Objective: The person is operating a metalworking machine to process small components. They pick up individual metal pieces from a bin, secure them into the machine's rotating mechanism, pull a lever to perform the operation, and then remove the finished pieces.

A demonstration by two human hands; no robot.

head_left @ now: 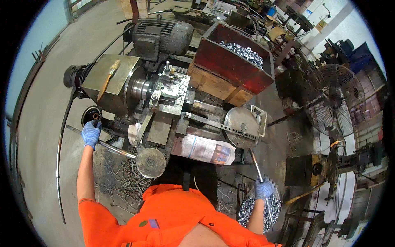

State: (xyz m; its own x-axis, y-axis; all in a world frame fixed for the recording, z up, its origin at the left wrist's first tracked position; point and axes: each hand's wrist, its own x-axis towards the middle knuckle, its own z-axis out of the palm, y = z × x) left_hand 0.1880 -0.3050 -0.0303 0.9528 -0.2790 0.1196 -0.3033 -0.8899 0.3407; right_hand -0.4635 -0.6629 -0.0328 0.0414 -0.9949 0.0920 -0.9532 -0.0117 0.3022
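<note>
My left hand, in a blue knit glove, is at the rim of a round black cup on the machine's left side. Its fingertips are drawn together beside a small brownish ring in the cup; whatever they hold is too small to make out. At the right, my gloved right hand wraps round the lower end of a steel lever. That lever slants down from a round metal disc. Between my hands stands a small lathe with a shiny spindle and a tool slide.
A brush lies on the headstock, before a motor. A red bin of metal parts rests on wood. Below my right hand is a container of shiny parts. A long bar, newspaper and fan are around.
</note>
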